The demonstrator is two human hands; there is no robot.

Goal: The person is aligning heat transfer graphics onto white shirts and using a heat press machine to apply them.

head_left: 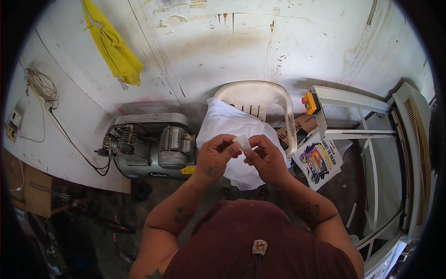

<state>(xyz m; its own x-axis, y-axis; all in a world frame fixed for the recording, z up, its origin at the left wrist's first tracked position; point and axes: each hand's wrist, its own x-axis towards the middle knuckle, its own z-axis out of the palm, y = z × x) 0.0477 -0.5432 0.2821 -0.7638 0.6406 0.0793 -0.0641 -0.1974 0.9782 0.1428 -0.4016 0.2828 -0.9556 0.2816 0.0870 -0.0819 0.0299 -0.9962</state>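
Between both hands is a small whitish, translucent piece (242,142), too small for me to tell its kind. My left hand (217,156) pinches its left side with thumb and fingers. From the other side my right hand (265,158) grips it the same way. Below and beyond the hands, a white cloth (227,122) lies draped over the seat of a white plastic chair (253,88). The cloth's front edge hangs down, and the hands cover part of it.
An air compressor (173,148) stands left of the chair. To the right are printed sheets (320,160), a cardboard box (304,125), a metal frame (355,135) and a yellow switch box with a red button (310,103). A yellow cloth (114,46) hangs on the wall near coiled cable (42,86).
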